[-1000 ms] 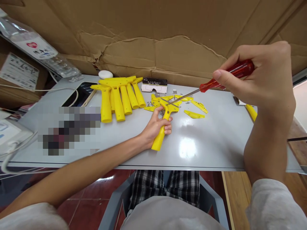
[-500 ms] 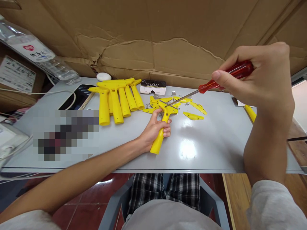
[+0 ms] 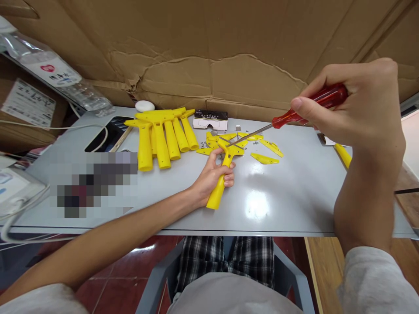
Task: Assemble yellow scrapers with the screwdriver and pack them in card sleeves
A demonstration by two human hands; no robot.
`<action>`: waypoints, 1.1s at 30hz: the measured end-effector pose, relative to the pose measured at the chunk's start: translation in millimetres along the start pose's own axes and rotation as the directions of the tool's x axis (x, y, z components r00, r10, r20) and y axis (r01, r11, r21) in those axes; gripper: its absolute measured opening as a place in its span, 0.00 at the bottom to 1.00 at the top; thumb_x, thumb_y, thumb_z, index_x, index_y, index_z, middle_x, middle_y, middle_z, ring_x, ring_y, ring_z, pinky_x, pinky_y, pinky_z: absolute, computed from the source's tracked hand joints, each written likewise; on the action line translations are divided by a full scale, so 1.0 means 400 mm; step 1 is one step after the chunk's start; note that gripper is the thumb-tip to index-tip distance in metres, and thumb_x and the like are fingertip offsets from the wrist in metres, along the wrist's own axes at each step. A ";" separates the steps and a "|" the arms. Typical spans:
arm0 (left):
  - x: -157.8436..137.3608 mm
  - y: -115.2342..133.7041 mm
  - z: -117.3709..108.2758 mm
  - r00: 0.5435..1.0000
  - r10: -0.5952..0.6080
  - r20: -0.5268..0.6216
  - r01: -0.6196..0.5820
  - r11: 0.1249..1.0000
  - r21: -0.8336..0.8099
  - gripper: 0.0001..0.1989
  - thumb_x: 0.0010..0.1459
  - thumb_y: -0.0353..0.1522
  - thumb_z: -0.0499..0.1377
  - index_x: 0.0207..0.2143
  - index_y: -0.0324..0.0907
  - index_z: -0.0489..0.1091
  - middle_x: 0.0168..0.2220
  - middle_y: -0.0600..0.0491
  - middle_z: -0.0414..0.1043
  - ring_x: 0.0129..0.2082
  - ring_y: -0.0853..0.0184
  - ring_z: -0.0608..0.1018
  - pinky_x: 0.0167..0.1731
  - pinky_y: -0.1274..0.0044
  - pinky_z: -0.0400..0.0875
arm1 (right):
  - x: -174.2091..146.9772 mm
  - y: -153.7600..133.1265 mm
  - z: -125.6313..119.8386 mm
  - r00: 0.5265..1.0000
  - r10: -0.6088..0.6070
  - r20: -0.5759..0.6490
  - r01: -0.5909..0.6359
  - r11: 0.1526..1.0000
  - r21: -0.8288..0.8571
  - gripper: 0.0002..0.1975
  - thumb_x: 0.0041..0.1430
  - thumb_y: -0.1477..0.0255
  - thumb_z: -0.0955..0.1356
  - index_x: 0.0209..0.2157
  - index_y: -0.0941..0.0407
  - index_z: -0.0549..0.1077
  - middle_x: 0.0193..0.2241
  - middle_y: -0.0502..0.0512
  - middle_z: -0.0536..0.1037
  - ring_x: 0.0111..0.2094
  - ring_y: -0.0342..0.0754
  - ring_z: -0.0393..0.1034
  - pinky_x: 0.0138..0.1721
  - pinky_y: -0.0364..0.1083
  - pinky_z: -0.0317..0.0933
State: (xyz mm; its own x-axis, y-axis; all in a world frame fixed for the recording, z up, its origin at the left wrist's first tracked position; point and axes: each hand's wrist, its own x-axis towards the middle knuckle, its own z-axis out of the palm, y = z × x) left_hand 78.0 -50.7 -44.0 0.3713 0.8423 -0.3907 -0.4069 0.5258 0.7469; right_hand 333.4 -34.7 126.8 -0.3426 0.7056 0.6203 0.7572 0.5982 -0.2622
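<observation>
My left hand [image 3: 214, 176] is wrapped round the handle of a yellow plastic scraper [image 3: 215, 198], its wide head pointing away from me. My right hand [image 3: 363, 104] grips a screwdriver [image 3: 316, 104] with a clear red handle. The screwdriver slants down to the left, and its tip meets the left side of the scraper's head, at a screw spot. Around that head lie loose yellow cover pieces [image 3: 264, 158], small screws [image 3: 255, 143] and thin metal bits [image 3: 238, 128]. My left fingers hide part of the scraper's neck.
Several more yellow scrapers [image 3: 145, 150] lean together at the left, beside a phone [image 3: 108, 133] and a white round object [image 3: 145, 106]. A small black-and-white box [image 3: 210, 120] stands behind the parts. Cardboard [image 3: 209, 78] walls off the back. A plastic bottle [image 3: 59, 72] lies at far left.
The view has shifted slightly, so the table things sit a little further right. Both hands keep their holds, and the screwdriver tip stays on the scraper's head.
</observation>
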 end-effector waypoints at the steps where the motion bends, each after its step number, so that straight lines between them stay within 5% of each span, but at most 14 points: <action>1: 0.000 0.000 0.000 1.000 0.000 0.000 0.000 1.000 -0.001 0.42 0.46 0.21 0.66 0.59 0.56 0.54 0.38 0.61 0.70 0.21 0.79 0.66 0.23 0.83 0.60 | 0.000 0.001 0.001 1.000 -0.006 -0.003 0.006 1.000 0.004 0.10 0.64 0.69 0.76 0.28 0.54 0.78 0.19 0.43 0.73 0.20 0.38 0.63 0.23 0.44 0.54; 13: -0.002 -0.002 -0.001 1.000 0.008 0.006 -0.008 1.000 0.002 0.41 0.47 0.21 0.66 0.58 0.56 0.54 0.38 0.60 0.70 0.21 0.78 0.66 0.23 0.82 0.60 | 0.001 -0.006 0.006 1.000 0.028 -0.006 -0.028 1.000 0.012 0.09 0.63 0.70 0.76 0.28 0.54 0.77 0.20 0.46 0.75 0.20 0.42 0.66 0.24 0.45 0.57; 18: -0.004 -0.002 0.005 1.000 0.001 -0.022 -0.001 1.000 -0.016 0.40 0.46 0.21 0.66 0.57 0.55 0.54 0.37 0.61 0.69 0.20 0.78 0.65 0.23 0.82 0.60 | 0.006 0.000 0.006 0.993 0.066 0.096 -0.071 0.996 0.058 0.10 0.65 0.66 0.74 0.30 0.54 0.76 0.20 0.45 0.73 0.21 0.42 0.68 0.25 0.45 0.58; 22: -0.004 -0.004 0.009 1.000 -0.004 -0.029 0.003 0.999 -0.039 0.41 0.45 0.20 0.65 0.57 0.55 0.53 0.37 0.61 0.69 0.20 0.78 0.65 0.22 0.82 0.58 | 0.001 0.006 0.000 0.991 0.030 0.129 -0.034 0.999 0.029 0.12 0.60 0.66 0.75 0.44 0.51 0.75 0.39 0.51 0.81 0.36 0.48 0.77 0.31 0.49 0.65; 25: -0.003 -0.004 0.008 1.000 0.000 -0.024 -0.001 0.999 -0.044 0.42 0.45 0.20 0.65 0.57 0.56 0.53 0.37 0.61 0.69 0.20 0.78 0.66 0.22 0.82 0.58 | -0.006 0.006 -0.008 0.986 -0.042 0.162 0.020 0.991 0.133 0.19 0.58 0.69 0.75 0.51 0.46 0.73 0.52 0.52 0.77 0.46 0.51 0.77 0.39 0.51 0.71; 28: -0.003 -0.003 0.006 1.000 -0.003 -0.023 0.002 0.999 -0.045 0.41 0.45 0.20 0.64 0.57 0.56 0.53 0.37 0.61 0.69 0.20 0.78 0.66 0.23 0.83 0.58 | -0.009 0.005 -0.013 0.984 -0.077 0.163 0.048 0.983 0.175 0.20 0.60 0.70 0.75 0.53 0.44 0.73 0.53 0.51 0.75 0.49 0.50 0.76 0.43 0.53 0.73; 33: -0.006 -0.002 0.007 1.000 -0.003 -0.014 0.002 0.999 -0.042 0.40 0.45 0.21 0.64 0.56 0.55 0.53 0.37 0.62 0.69 0.20 0.78 0.66 0.23 0.83 0.57 | -0.002 0.016 -0.011 0.991 -0.092 0.095 0.094 0.995 -0.019 0.18 0.63 0.58 0.78 0.52 0.44 0.77 0.47 0.50 0.80 0.44 0.51 0.77 0.41 0.55 0.69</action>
State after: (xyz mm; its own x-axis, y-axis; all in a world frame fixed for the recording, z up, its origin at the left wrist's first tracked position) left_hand 79.8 -53.5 -41.9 0.3609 0.8423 -0.4003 -0.4407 0.5323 0.7228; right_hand 341.0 -33.0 127.8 -0.4617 0.6806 0.5689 0.7322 0.6544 -0.1887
